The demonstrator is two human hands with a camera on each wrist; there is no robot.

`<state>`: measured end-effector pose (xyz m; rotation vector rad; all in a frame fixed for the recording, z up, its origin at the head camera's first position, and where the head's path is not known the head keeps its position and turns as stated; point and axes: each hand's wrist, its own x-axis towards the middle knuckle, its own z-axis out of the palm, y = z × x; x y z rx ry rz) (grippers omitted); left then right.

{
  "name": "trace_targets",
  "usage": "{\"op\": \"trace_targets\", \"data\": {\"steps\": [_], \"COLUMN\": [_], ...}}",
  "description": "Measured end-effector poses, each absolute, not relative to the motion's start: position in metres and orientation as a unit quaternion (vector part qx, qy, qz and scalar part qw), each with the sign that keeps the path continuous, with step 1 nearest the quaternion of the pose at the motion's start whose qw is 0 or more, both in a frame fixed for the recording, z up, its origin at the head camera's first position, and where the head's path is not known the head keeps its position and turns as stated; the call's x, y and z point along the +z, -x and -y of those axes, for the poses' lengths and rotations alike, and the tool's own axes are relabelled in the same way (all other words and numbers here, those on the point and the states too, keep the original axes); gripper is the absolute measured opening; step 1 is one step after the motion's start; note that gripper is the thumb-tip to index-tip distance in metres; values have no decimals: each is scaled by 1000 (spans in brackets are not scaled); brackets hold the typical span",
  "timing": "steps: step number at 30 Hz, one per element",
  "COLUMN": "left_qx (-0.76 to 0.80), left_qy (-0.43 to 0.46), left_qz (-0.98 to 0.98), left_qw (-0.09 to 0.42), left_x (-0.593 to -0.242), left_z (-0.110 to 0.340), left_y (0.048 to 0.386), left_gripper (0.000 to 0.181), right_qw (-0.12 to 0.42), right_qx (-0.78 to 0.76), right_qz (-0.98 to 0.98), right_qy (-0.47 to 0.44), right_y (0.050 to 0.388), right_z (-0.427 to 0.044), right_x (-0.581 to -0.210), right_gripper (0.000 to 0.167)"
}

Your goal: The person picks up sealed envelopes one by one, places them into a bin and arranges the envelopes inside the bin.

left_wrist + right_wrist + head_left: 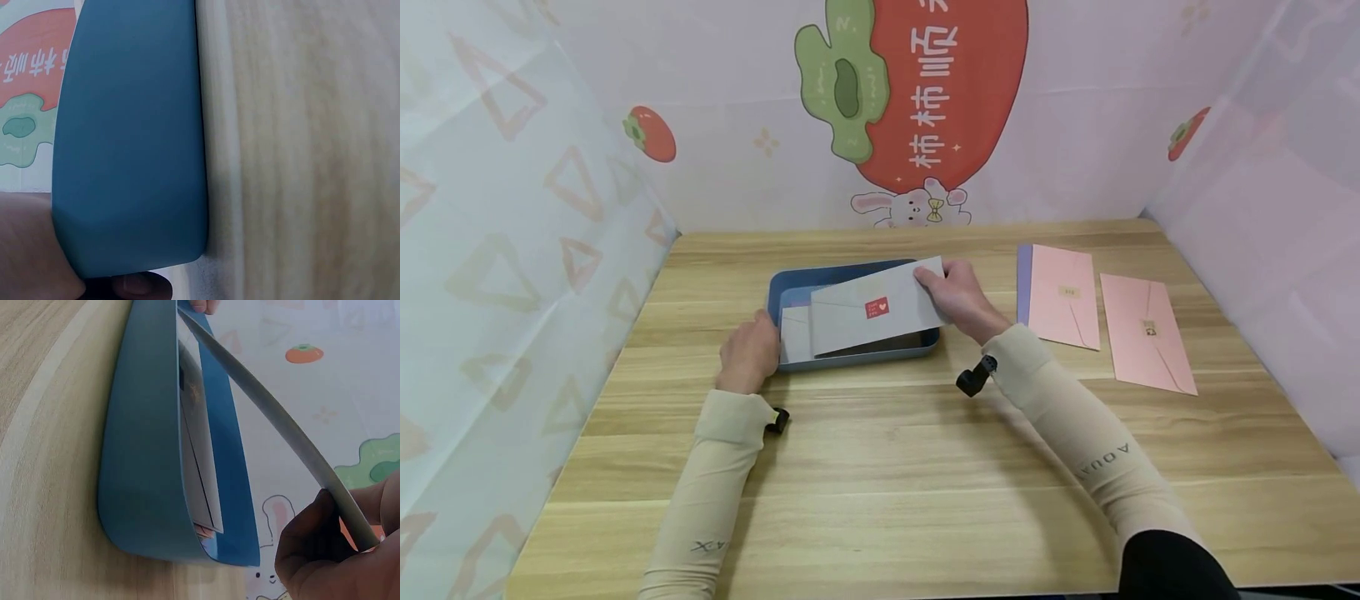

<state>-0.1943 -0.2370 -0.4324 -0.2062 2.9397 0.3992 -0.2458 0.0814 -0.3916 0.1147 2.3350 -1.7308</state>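
A blue box (857,362) stands on the table, with white envelopes inside it. My left hand (750,350) grips the left end of the box, its thumb and fingers about the wall. In my right hand (962,300) the right end of a white envelope (842,321) with a red heart seal is pinched between thumb and fingers. That envelope slants over the box, its right end raised above the rim and its left end lower, as the right wrist view shows. Another white envelope (796,337) shows inside at the left, partly covered.
To the right lie a pink envelope (1060,308) on top of a purple one (1024,283), and a separate pink envelope (1146,333) beside them. Patterned cloth walls (730,183) enclose the table (880,483) at the back and both sides.
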Motion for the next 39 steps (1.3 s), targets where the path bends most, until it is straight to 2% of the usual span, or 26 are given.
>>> {"op": "trace_targets", "data": {"steps": [7,12,18,24,30,39], "left_qx": [140,140,137,139,138,137], "left_qy": [68,66,66,64,67,69], "left_qz": [-985,-985,-985,-985,-985,-984], "left_qw": [79,78,80,82,81,86], "left_x": [-433,-433,-433,-434,-434,-432], "left_z": [235,235,235,236,237,237], "left_y": [195,195,197,195,195,194], "left_gripper": [32,32,31,30,32,32], "right_qw": [108,70,31,-5,-29,-34], "right_qx": [-559,-493,-406,-316,-240,-250], "right_qz": [-822,-867,-913,-948,-968,-966], "right_qy": [-28,-10,8,50,62,59], "right_y": [246,246,248,248,247,242], "right_z": [-67,-59,-53,-49,-48,-57], "right_x": [-396,-398,-401,-403,-404,-403], "right_gripper": [34,29,31,41,68,66]}}
